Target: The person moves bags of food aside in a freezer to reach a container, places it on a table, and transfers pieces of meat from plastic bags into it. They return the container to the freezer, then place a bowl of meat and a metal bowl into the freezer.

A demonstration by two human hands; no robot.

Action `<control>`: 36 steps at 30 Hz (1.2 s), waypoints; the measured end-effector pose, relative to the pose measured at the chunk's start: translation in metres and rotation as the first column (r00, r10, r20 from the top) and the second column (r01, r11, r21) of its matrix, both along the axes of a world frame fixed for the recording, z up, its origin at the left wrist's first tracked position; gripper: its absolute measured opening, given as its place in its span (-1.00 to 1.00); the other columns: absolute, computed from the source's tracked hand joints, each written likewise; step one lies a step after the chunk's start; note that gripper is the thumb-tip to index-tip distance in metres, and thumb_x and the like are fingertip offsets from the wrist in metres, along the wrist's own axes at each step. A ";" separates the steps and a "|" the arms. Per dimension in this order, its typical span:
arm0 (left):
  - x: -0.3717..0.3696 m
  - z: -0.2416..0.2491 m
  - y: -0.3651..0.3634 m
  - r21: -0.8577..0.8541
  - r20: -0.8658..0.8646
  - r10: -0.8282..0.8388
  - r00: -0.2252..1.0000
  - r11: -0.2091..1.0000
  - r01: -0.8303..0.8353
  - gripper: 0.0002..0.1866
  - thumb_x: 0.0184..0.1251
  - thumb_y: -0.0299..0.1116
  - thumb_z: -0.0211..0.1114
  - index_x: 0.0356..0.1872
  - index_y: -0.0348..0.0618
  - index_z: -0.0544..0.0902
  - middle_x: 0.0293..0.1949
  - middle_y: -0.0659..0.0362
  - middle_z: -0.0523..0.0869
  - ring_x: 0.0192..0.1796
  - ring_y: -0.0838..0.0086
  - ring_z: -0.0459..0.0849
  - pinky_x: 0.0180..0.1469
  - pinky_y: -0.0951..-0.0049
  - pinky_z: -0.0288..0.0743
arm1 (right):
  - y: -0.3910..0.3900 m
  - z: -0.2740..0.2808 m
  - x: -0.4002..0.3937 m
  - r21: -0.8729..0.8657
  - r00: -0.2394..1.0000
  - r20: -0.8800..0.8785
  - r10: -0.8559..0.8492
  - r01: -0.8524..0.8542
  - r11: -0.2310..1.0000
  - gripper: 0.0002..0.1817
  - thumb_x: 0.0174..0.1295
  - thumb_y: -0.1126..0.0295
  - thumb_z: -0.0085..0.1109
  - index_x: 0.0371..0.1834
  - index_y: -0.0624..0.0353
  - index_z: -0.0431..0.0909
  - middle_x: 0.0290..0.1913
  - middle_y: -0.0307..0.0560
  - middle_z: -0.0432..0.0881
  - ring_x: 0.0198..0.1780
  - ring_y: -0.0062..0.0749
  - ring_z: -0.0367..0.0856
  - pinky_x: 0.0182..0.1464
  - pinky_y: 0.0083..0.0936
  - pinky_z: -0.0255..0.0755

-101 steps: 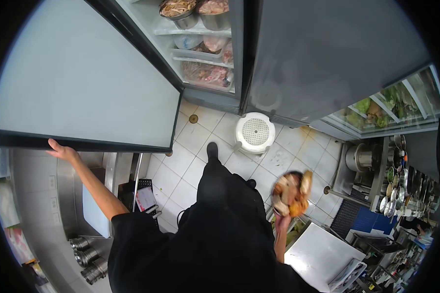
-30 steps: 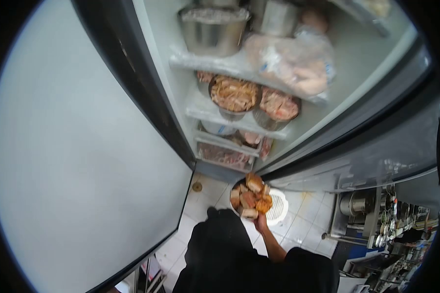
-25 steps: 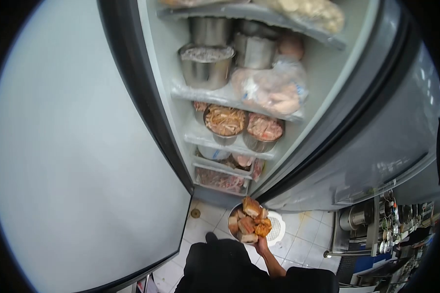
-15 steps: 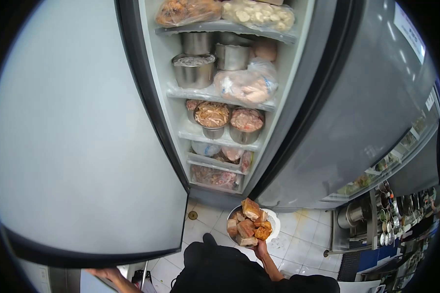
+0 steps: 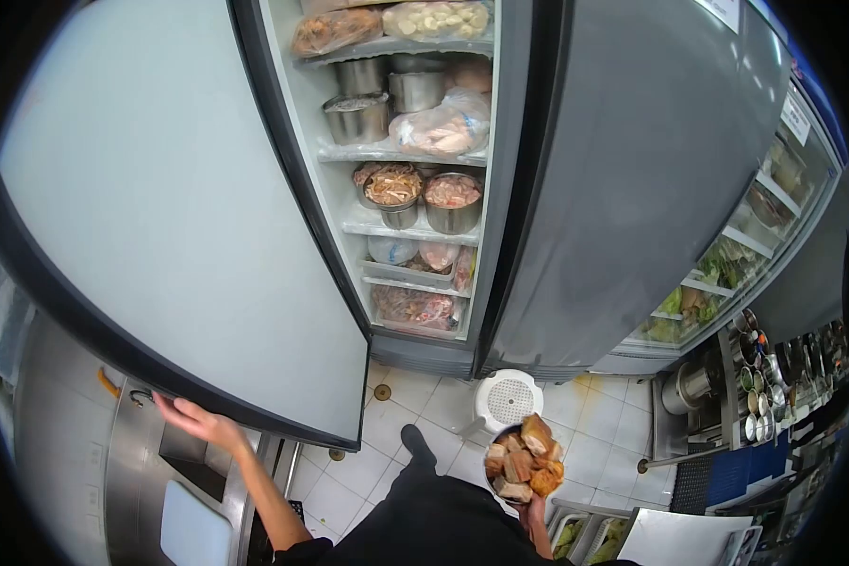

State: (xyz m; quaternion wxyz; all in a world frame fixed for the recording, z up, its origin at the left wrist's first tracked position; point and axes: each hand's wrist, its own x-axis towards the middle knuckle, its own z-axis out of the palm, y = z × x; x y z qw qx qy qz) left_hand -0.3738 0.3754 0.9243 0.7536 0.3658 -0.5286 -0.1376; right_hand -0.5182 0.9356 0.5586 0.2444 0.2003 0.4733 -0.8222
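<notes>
My right hand holds a round metal bowl from below at its near side, low in front of my body. Browned chunks of meat, cut thick, are piled in it above the rim. My left hand is at the outer edge of the open fridge door, its fingers stretched out and touching the dark border. Straight ahead stands the open fridge, its shelves loaded with bagged food and metal pots of meat.
A white stool stands on the tiled floor just beyond the bowl. To the left is a steel sink counter with a pale blue board. A closed grey fridge door is on the right, with a glass-fronted cooler beyond.
I have stepped back from the fridge, and the view has turned right. The fridge door has swung partway inward with my left hand at its edge. The bowl moved right, revealing the stool.
</notes>
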 end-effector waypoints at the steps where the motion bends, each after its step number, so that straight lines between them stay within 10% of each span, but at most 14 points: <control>1: -0.024 0.029 0.040 -0.108 0.000 0.097 0.995 0.990 -0.096 -0.38 0.60 -0.13 -0.01 0.42 -0.47 0.18 0.39 -0.14 0.32 0.44 0.13 0.31 0.50 0.14 0.11 | 0.012 0.005 0.013 0.007 0.998 -0.014 -0.054 0.054 0.999 -0.47 0.24 0.46 -0.03 0.34 0.27 0.32 0.18 0.18 0.57 0.09 0.14 0.68 -0.02 0.16 0.68; 3: -0.038 0.014 0.069 -0.382 0.144 0.170 0.975 0.918 -0.104 -0.39 0.49 -0.26 0.11 0.40 -0.41 0.19 0.32 -0.11 0.33 0.36 0.18 0.35 0.43 0.10 0.20 | 0.033 0.005 0.034 0.034 0.994 0.007 -0.105 0.104 0.994 -0.42 0.24 0.44 -0.02 0.39 0.21 0.25 0.22 0.16 0.54 0.08 0.12 0.68 -0.03 0.16 0.69; 6: -0.089 -0.036 0.139 -0.231 0.319 -0.358 0.878 0.869 0.438 -0.46 0.33 -0.49 0.02 0.35 -0.36 0.23 0.28 -0.08 0.34 0.17 0.28 0.39 0.26 0.19 0.29 | 0.065 0.000 0.055 0.058 0.980 -0.018 -0.196 0.197 0.979 -0.38 0.25 0.44 -0.02 0.44 0.17 0.19 0.25 0.15 0.51 0.07 0.07 0.68 -0.05 0.10 0.70; 9: -0.140 -0.067 0.213 0.519 0.235 -0.961 0.144 0.249 0.817 -0.57 0.41 -0.41 0.19 0.28 -0.17 0.46 0.22 0.03 0.47 0.25 0.25 0.47 0.24 0.30 0.43 | 0.081 -0.028 0.062 -0.036 0.957 -0.015 -0.290 0.289 0.957 -0.43 0.34 0.34 -0.04 0.44 0.12 0.24 0.22 0.09 0.58 0.08 -0.01 0.70 -0.12 0.04 0.73; 12: -0.166 -0.192 0.255 0.799 0.013 -0.904 -0.428 -0.248 0.548 -0.42 0.44 -0.13 0.29 0.37 -0.16 0.38 0.33 -0.11 0.36 0.34 0.14 0.42 0.35 0.24 0.38 | 0.059 0.025 0.049 -0.020 0.966 -0.064 -0.252 0.251 0.968 -0.40 0.31 0.35 -0.02 0.45 0.13 0.20 0.32 0.03 0.49 0.19 0.00 0.62 0.03 0.13 0.66; 15: -0.172 -0.241 0.275 0.883 0.063 -0.679 -0.732 -0.304 0.358 -0.19 0.42 0.02 0.29 0.53 -0.11 0.15 0.45 -0.16 0.20 0.41 0.08 0.37 0.36 0.21 0.39 | 0.049 0.033 0.026 -0.059 0.971 -0.110 -0.213 0.208 0.976 -0.41 0.32 0.34 -0.01 0.44 0.12 0.22 0.32 0.04 0.49 0.20 -0.01 0.62 0.02 0.12 0.67; 21: -0.186 -0.213 0.270 0.747 -0.515 -0.545 -0.662 -0.663 -0.034 0.02 0.47 0.06 0.22 0.59 -0.07 -0.33 0.53 -0.10 0.08 0.49 0.16 0.27 0.35 0.20 0.44 | -0.004 0.111 -0.033 0.038 0.990 -0.134 -0.036 0.041 0.998 -0.47 0.31 0.45 -0.09 0.38 0.23 0.26 0.16 0.14 0.61 -0.02 0.01 0.74 -0.23 -0.10 0.78; 25: -0.193 -0.235 0.237 0.634 -0.591 -0.602 -0.538 -0.758 0.153 0.01 0.44 -0.13 0.26 0.59 0.00 -0.34 0.53 0.01 0.07 0.45 0.22 0.33 0.24 0.23 0.56 | -0.058 0.149 -0.078 0.077 0.963 -0.187 0.194 -0.182 0.980 -0.44 0.26 0.51 -0.09 0.39 0.29 0.25 0.14 0.17 0.61 -0.03 -0.02 0.75 -0.24 -0.13 0.79; 30: -0.191 -0.226 0.173 0.734 -0.521 -0.787 -0.332 -0.611 0.297 -0.54 0.36 -0.37 0.10 0.28 -0.22 0.42 0.00 0.22 0.63 -0.03 0.52 0.66 0.06 0.29 0.60 | -0.136 0.176 -0.138 0.139 0.866 -0.168 0.470 -0.452 0.881 -0.41 0.23 0.56 -0.10 0.39 0.34 0.24 0.20 0.16 0.56 0.02 -0.03 0.72 -0.17 -0.15 0.78; 36: -0.190 -0.195 0.100 0.433 -0.822 -0.567 -0.053 -0.682 0.589 -0.48 0.28 -0.53 0.03 0.31 -0.30 0.34 0.17 0.09 0.56 0.17 0.26 0.63 0.20 0.02 0.59 | -0.231 0.207 -0.207 0.259 0.500 -0.112 0.859 -0.820 0.511 -0.39 0.37 0.38 -0.06 0.48 0.26 0.11 0.27 0.13 0.50 0.00 -0.12 0.73 -0.03 -0.22 0.72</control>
